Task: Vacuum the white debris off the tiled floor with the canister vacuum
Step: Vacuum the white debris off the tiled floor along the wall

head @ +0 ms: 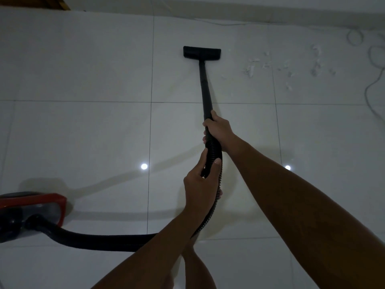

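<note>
A black vacuum wand runs from my hands out to a flat black floor nozzle resting on the white tiled floor. My right hand grips the wand's lower end where the ribbed hose begins. My left hand grips the ribbed black hose just below it. The hose curves left to the red and black canister at the lower left. White debris lies scattered to the right of the nozzle, apart from it.
A pale cord loops across the floor at the far right, close to the debris. The wall base runs along the top. A brown wooden corner shows at the top left. My leg shows below the arms.
</note>
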